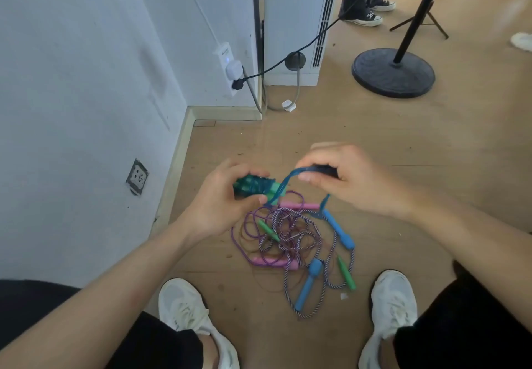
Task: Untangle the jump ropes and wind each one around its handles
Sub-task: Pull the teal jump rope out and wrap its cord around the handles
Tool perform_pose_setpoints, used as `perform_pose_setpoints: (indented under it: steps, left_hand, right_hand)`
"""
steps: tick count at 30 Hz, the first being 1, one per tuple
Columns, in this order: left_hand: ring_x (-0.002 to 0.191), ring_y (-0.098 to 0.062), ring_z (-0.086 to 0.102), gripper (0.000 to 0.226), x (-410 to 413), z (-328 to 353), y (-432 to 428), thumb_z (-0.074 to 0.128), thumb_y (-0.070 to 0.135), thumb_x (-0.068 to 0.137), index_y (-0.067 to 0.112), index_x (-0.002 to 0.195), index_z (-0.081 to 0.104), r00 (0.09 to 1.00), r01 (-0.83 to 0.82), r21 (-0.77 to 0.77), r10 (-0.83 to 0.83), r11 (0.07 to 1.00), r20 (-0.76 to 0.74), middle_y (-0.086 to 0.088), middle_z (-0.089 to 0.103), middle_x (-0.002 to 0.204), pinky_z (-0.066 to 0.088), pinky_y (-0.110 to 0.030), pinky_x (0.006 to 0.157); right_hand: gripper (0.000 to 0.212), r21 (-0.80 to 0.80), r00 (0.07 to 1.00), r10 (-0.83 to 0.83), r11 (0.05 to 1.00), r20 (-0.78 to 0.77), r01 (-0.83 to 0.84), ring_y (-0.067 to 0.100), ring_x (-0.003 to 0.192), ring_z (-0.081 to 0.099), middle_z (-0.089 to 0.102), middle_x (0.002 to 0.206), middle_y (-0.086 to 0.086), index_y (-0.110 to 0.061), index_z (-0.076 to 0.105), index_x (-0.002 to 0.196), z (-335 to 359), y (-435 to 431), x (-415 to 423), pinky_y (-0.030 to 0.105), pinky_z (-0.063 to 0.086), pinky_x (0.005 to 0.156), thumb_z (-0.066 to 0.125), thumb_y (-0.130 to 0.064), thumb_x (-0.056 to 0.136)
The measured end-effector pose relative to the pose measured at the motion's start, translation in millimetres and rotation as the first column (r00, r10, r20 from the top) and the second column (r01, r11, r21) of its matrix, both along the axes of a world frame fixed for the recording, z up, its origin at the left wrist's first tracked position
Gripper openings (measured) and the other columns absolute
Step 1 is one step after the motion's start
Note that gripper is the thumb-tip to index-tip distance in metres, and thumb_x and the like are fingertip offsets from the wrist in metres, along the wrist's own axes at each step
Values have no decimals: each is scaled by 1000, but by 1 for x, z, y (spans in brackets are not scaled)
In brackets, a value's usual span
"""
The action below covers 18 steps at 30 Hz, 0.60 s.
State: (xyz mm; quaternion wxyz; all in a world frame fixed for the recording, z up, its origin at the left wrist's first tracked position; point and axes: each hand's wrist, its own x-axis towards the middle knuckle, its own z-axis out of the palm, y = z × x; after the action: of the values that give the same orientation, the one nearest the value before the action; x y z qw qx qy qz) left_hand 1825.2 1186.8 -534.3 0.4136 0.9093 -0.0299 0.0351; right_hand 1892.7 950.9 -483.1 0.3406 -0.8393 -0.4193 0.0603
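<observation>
Round black stand base point(393, 73) on the wooden floor point(431, 144), near a white upright unit point(290, 23). Power strip point(227, 63) with two plugs on the white wall point(72, 66); wall socket point(137, 177) lower down. Dark sneakers point(367, 19) beyond.

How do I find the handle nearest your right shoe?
On the floor between the two white shoes lie tangled ropes. At their edge nearest the right shoe lies a handle. It is slim and green; its neighbour is thick and blue.
</observation>
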Motion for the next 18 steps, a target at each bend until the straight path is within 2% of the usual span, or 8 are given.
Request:
perform_pose_setpoints:
  steps: [4,7,9,10,11,13,16,18]
  left_hand:
    - [88,-7,66,44,-6,7,-13,84,3,70,26,106,74,993,100,-105,-106,989,-49,1,58,106,53,-15,77]
    - [85,-14,66,43,-9,13,-20,92,21,62,32,99,74,988,144,-118,-149,982,-33,5,62,102,55,-27,76]
    - [80,-14,64,41,-8,13,-22,94,35,58,33,93,73,992,123,-116,-125,986,-7,8,64,96,51,-25,70]
    - [77,-13,63,38,-8,12,-23,93,37,59,33,91,73,994,106,-127,-107,986,3,8,64,93,48,-23,68]
    - [75,-12,62,35,-8,12,-23,93,35,60,32,89,73,996,94,-152,-94,984,4,8,65,91,46,-21,66]
    - [73,-7,61,31,-8,12,-24,93,23,64,28,88,74,997,63,-237,-73,970,-35,6,67,88,46,-18,65]
    - [72,-2,64,26,-7,16,-25,87,8,71,17,92,74,992,-22,-388,-28,921,-123,7,71,84,47,-13,67]
    - [77,-4,68,25,-7,17,-24,84,9,74,17,96,73,987,-67,-457,-9,887,-162,6,74,87,51,-16,72]
  right_hand:
    - [9,43,995,-91,995,-30,92,14,75,60,64,84,-5,-15,73,95,-1,-6,10,31,48,68,65,-18,91]
    - [5,80,986,-143,985,-87,150,9,74,60,67,84,-2,-13,72,93,-3,-5,15,21,46,65,67,-13,91]
    - [3,93,979,-172,979,-107,182,4,66,55,66,78,-4,-15,72,91,-7,-6,18,17,42,62,69,-16,90]
    - [2,96,977,-184,976,-111,195,4,64,55,67,77,-4,-16,72,91,-9,-6,19,21,44,63,70,-18,90]
    - [3,101,973,-197,973,-122,210,6,67,58,68,78,-3,-18,71,91,-11,-6,21,27,49,65,70,-19,89]
    - [12,106,964,-231,964,-128,245,13,85,66,71,91,-5,-21,71,101,-16,-7,26,39,54,80,69,-21,89]
    - [33,91,957,-291,953,-1,290,8,114,57,63,117,-9,-23,65,121,-18,-9,30,38,45,102,70,-25,88]
    - [34,111,951,-308,945,-20,309,3,109,57,61,117,-10,-25,64,123,-16,-9,27,33,46,98,69,-25,89]
